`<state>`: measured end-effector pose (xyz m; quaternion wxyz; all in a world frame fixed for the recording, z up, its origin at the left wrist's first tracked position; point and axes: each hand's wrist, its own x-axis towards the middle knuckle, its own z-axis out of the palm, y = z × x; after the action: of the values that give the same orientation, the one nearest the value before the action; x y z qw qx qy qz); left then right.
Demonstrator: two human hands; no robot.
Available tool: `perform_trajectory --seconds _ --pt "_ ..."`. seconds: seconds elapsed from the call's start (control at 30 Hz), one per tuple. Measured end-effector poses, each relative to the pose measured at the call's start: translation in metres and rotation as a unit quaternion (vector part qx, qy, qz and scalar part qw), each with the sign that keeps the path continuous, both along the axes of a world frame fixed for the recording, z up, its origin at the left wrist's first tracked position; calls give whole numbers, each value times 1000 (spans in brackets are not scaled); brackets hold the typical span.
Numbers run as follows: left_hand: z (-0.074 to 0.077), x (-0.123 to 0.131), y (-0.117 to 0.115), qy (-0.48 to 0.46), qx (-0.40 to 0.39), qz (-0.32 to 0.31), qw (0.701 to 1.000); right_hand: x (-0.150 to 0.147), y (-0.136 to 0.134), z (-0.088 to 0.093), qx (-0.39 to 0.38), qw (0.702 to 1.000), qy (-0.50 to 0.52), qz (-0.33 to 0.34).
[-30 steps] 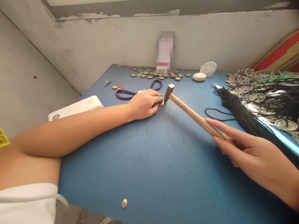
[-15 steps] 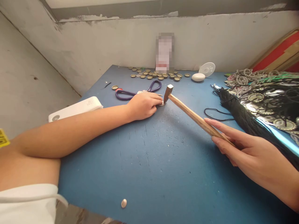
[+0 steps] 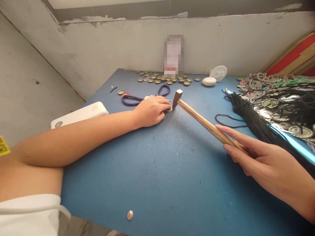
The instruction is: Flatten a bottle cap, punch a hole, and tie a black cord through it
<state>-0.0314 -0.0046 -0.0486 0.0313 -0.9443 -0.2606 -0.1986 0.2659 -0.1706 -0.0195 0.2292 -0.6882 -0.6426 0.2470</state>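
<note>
My right hand (image 3: 256, 154) is closed round the wooden handle of a hammer (image 3: 203, 121). The hammer's metal head stands on the blue tabletop, its thin end down beside my left fingertips. Beneath those fingertips, my left hand (image 3: 152, 110) pinches a bottle cap (image 3: 169, 110), of which only the crimped edge shows. Just behind the left hand lie purple-handled scissors (image 3: 133, 100), their blades mostly hidden by the hand. Close to the scissors' left loop are a red cap (image 3: 125, 94) and an upturned bottle cap (image 3: 120, 92).
Several bottle caps (image 3: 157, 82) lie along the wall, near a pixelated upright card (image 3: 173, 55). A white oval object (image 3: 209, 81) is at the back right. Black tassels (image 3: 251, 111) and corded caps crowd the right side. A white power bank (image 3: 78, 114) lies left, a small button (image 3: 130, 215) in front.
The bottle cap under my left fingertips has shifted slightly left, leaving a small gap to the hammer head. The hammer and right hand have hardly moved.
</note>
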Motion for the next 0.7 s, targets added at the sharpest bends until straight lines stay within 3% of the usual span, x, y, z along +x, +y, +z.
perform_trajectory --seconds 0.2,0.57,0.7 --pt "0 0 -1 13 -10 44 999 10 0 -8 -2 1000 0 19" --pt "-3 -1 2 9 11 31 999 2 -11 -13 156 987 11 -34" --pt "-2 0 1 4 4 29 1000 -2 -4 -13 117 992 -4 39"
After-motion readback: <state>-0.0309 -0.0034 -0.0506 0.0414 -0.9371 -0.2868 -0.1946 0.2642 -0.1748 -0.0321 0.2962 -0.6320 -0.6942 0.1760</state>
